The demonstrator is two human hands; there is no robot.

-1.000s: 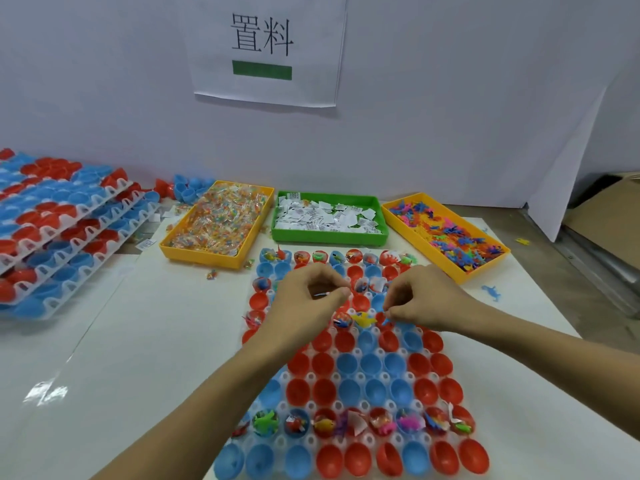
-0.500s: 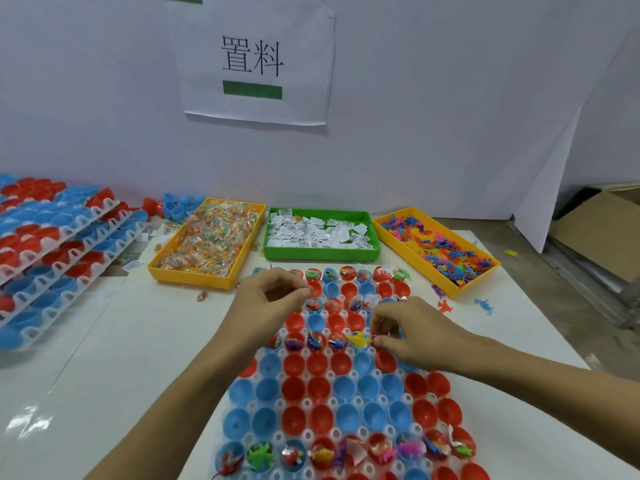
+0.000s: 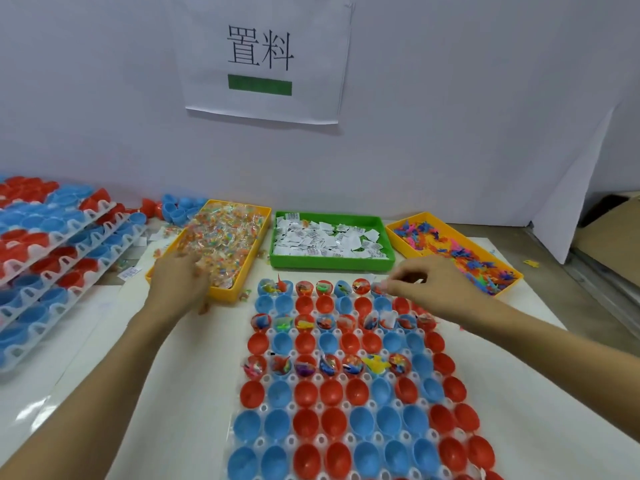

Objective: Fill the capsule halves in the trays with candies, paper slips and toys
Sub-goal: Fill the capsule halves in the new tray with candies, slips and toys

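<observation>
Capsule halves (image 3: 304,393), red and blue, sit open side up in the white tray (image 3: 263,407) that lies under and nearer than both hands. The left hand (image 3: 180,278) is motion-blurred at the near edge of the candy bin (image 3: 256,237); its fingers look curled down toward the candies (image 3: 221,237), but I cannot tell whether they have closed on one. The right hand (image 3: 429,285) hovers over the tray's far right corner with thumb and fingers drawn together around something small and pale; what it is I cannot make out.

Beyond the right hand is the toy bin (image 3: 415,219), with the slip bin (image 3: 332,263) between the two hands.

Risks, as I judge them: the left hand's fast reach could drag candies over the bin's low wall, and a few already lie on the desk (image 3: 104,341) just beside it. The right hand's drop could land in the neighbouring empty row or in a half that already holds the same item, since filled and bare rows alternate closely. A forearm brushing the tray could shift it or tip lightly seated halves.

The tray's long axis runs from the person away toward the bins; its short rows cross left to right.
</observation>
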